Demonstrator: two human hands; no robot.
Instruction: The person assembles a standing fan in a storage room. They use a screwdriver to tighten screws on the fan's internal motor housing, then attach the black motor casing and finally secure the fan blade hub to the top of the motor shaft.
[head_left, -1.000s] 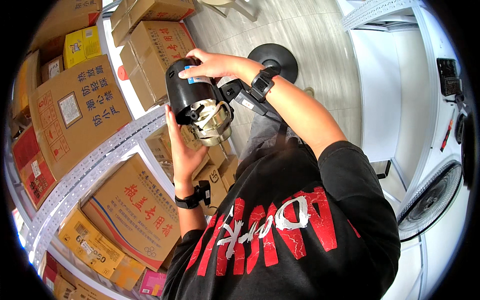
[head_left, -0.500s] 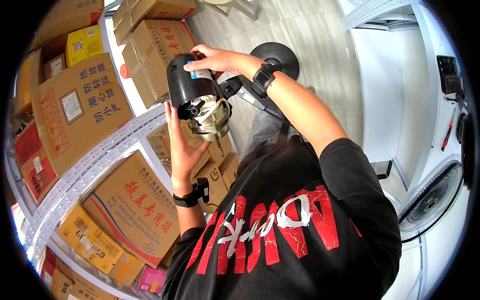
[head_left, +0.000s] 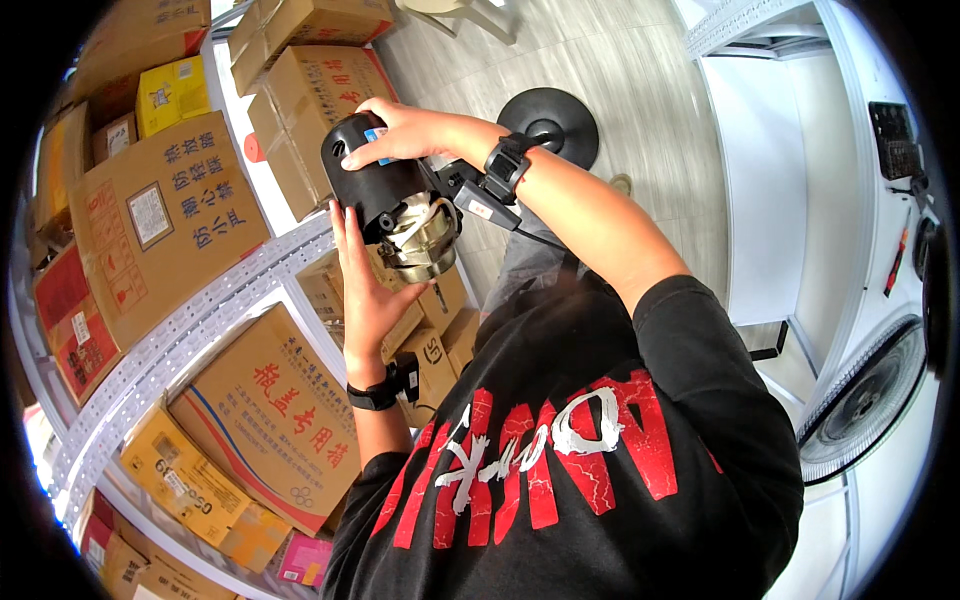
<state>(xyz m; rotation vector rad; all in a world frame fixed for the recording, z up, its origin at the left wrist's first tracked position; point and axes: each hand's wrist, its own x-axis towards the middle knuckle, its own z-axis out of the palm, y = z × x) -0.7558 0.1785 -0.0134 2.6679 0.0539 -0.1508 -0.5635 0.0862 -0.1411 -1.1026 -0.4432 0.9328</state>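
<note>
We've the cover (head_left: pixel 378 190) in our right hand (head_left: pixel 412 132), left hand (head_left: pixel 368 300) splayed wide alongside. Motor (head_left: pixel 426 240) looks only part-covered, front bare; grille (head_left: pixel 862 402) still separate.

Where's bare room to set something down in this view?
Bare floor lies between the round black base and the white shelving on the right, and between that base and the pale furniture legs at the top. Cartons crowd the shelves beside the left hand, which touches the black housing.
</note>
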